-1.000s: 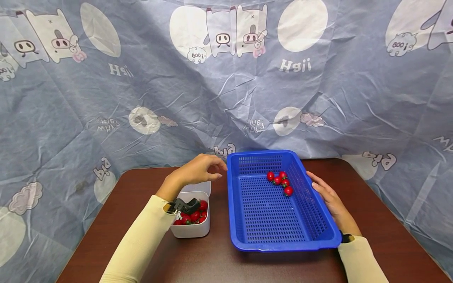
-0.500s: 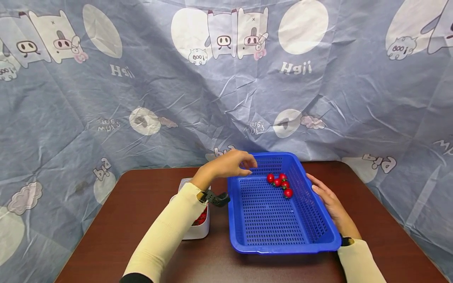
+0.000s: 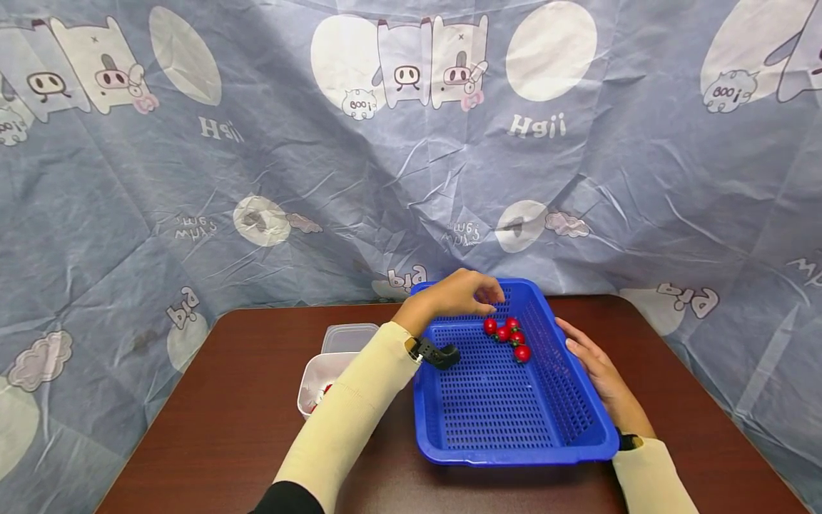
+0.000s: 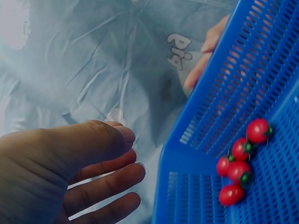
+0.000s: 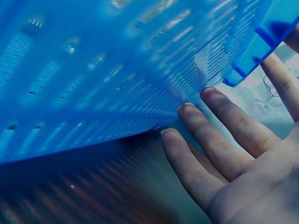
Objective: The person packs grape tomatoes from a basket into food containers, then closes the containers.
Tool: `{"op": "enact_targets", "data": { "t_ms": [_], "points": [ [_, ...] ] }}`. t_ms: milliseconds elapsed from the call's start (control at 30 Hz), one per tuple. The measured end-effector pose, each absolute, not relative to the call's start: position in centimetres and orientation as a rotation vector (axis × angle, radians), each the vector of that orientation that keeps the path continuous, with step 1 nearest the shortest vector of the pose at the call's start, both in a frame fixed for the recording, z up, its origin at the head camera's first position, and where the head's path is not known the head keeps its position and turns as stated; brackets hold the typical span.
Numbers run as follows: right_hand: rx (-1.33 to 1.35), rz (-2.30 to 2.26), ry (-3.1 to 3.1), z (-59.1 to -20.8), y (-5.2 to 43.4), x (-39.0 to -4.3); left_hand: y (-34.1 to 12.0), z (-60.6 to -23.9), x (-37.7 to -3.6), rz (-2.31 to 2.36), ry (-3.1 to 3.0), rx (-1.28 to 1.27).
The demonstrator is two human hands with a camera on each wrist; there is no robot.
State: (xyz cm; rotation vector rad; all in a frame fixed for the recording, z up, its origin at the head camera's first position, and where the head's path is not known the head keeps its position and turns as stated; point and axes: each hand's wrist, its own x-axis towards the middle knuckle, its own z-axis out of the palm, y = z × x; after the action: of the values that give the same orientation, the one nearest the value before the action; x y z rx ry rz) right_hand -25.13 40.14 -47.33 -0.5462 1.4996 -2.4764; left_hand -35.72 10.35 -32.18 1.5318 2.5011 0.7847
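Cherry tomatoes [image 3: 509,334]: five, small, glossy red, green calyxes, clustered at the far right of the blue perforated plastic basket [image 3: 488,414]. Light, round, apt to roll, likely easily bruised; best pinched gently round the sides.

My left hand [image 3: 457,296]: hovers above them, fingers loosely curled, holding nothing I can see.

My right hand [image 3: 597,368]: flat, fingers straight against the basket's right wall.

White tub [image 3: 315,382]: left, on the brown table [image 3: 225,400].

backdrop: blue cartoon-pig cloth [image 3: 257,164] | furniture: brown table [image 3: 244,400]
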Motion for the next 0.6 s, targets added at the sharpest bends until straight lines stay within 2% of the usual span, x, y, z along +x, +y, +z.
{"op": "enact_targets", "data": {
  "t_ms": [333,600],
  "points": [
    [-0.463,-2.473,1.494,-47.2,40.2,-24.9,14.7,-34.4,-35.7,0.756,2.494,1.456],
    [-0.482,-2.463,1.509,-47.4,40.3,-25.1,16.3,-36.9,-35.7,0.703,2.535,1.356]
  ]
}}
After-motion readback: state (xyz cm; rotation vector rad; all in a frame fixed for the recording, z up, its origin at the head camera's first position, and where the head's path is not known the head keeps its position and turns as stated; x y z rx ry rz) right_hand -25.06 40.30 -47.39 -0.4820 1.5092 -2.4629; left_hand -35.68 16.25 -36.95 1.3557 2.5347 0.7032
